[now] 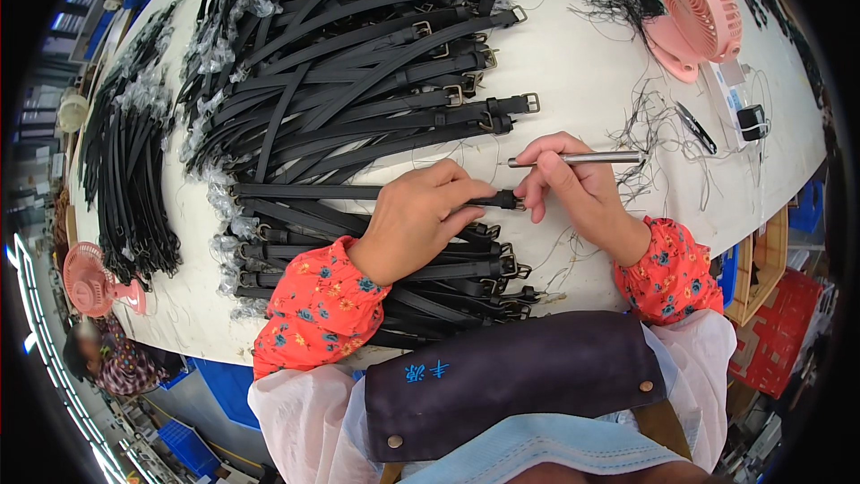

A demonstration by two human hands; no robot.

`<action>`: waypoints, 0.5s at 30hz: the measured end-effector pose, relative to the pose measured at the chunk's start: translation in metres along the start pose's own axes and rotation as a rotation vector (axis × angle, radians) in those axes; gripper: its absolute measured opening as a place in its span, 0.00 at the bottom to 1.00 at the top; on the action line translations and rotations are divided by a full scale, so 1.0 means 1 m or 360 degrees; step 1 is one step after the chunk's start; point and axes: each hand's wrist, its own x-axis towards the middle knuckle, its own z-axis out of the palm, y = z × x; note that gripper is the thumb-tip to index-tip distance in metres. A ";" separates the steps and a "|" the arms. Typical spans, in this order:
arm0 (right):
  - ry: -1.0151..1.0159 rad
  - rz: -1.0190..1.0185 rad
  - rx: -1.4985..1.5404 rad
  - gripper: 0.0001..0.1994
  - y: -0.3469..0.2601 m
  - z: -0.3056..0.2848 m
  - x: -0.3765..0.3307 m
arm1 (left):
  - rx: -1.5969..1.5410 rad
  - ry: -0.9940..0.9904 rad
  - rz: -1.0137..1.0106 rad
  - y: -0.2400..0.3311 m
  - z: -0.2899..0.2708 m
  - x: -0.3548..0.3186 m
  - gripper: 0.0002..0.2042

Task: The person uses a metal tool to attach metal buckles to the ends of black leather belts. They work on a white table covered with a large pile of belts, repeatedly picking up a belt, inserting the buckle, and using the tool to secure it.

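My left hand [421,215] is closed, its fingers and thumb pinching a black belt [309,191] close to its buckle end. The belt stretches away to the left across the white table. In my right hand [578,188] lies a slim silver pen-like tool [596,158], held between thumb and fingers, its thin tip pointing left above the belt. The lower fingertips of that hand are at the belt's small metal buckle [518,201], which they partly hide. More black belts [394,90] with metal buckles lie heaped beyond my hands, and others show under my left forearm.
A pink fan [694,9] stands at the far right, near a dark pointed hand tool [696,128], a white box [726,99] and loose black threads [640,139]. Bundled black straps [134,188] and another pink fan [94,280] are at the left. A person [121,358] sits at lower left.
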 end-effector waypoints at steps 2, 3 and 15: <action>-0.0013 -0.0019 -0.0003 0.15 0.001 -0.001 0.001 | 0.0028 0.0056 0.0110 -0.006 0.004 -0.002 0.08; -0.0048 -0.0010 -0.0014 0.15 0.001 -0.001 0.000 | 0.0030 0.0071 0.0107 -0.006 0.005 -0.001 0.07; -0.0243 0.0189 -0.0200 0.15 -0.008 0.001 0.001 | -0.0083 0.0083 -0.0036 -0.002 0.001 0.003 0.04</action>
